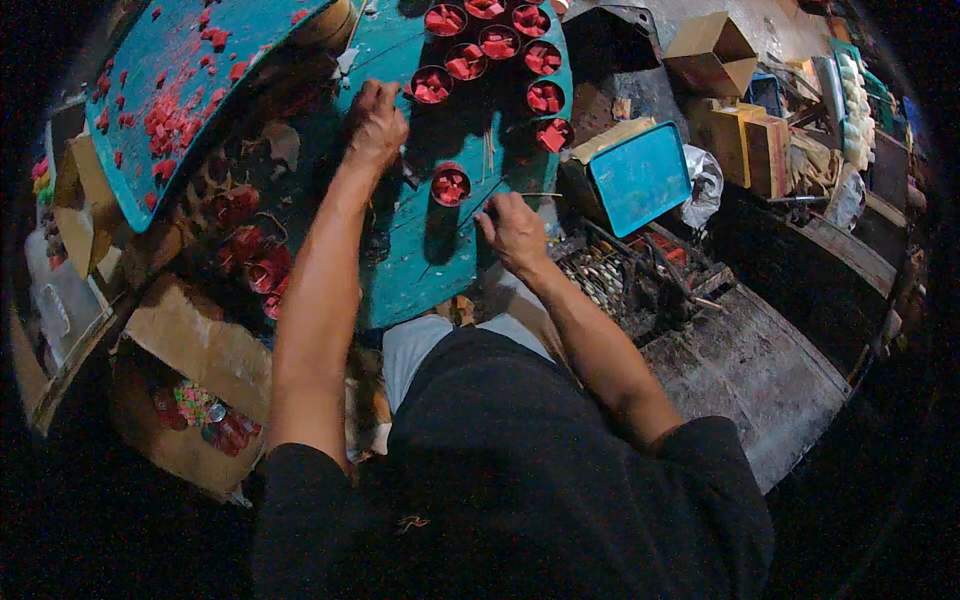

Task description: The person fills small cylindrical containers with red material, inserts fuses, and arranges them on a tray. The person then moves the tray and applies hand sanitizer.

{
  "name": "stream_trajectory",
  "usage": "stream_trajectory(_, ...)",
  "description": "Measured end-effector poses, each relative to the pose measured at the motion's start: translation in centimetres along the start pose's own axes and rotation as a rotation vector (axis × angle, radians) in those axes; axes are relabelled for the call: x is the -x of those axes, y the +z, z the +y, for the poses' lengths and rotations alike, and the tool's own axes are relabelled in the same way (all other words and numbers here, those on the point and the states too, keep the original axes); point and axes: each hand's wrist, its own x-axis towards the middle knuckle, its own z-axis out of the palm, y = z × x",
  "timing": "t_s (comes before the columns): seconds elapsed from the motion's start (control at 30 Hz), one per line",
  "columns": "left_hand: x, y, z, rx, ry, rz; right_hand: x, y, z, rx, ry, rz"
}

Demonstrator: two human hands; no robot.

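On the teal table, one round cup of red chunks stands between my hands, apart from the others. My left hand is closed above the table's left side, close to the nearest cup of the far group; whatever its fingers hold is hidden. Near the right edge, my right hand has its fingers curled together, and a thin pale stick juts out to the right from them. A few more thin sticks lie on the tabletop beyond the single cup.
At the upper left, a teal board carries scattered red pieces. Right of the table stand a tilted blue tray, cardboard boxes and a rack of small pieces. An open carton sits at lower left.
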Motion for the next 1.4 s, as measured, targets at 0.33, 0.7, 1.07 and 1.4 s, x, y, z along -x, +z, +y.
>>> stream_trajectory(0.33,-2.6,0.3,-1.7,0.128,-0.266,-0.39,-3.7,-0.9,4.7,0.002,-0.015,0.276)
stream_trajectory(0.7,13.1,-9.9,11.8,0.995,-1.126,-0.218,-2.7,-2.2,0.0,-0.053,0.099,0.268)
stream_trajectory(1.07,17.4,-4.2,14.7,0.344,-0.785,-0.181,-2.4,4.7,-0.3,-0.299,-0.063,0.034)
stream_trajectory(1.4,17.6,-2.9,13.1,0.426,-0.709,-0.25,-9.3,6.5,-0.1,-0.359,-0.078,0.241)
